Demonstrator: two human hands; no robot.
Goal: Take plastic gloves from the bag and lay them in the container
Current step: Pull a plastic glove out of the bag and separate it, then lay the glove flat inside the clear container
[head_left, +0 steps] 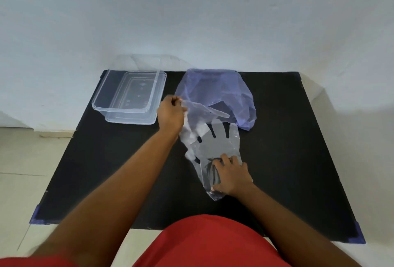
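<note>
Left hand pinching one thin clear plastic glove up beside the far-left clear rectangular container — right hand flat, pinning remaining gloves near the crumpled blue bag, likely for separation.

Counts, referenced to black mat: one clear container at its far left; one bluish plastic bag at far centre; at least two clear gloves mid-mat, exact number indistinct; two hands.
</note>
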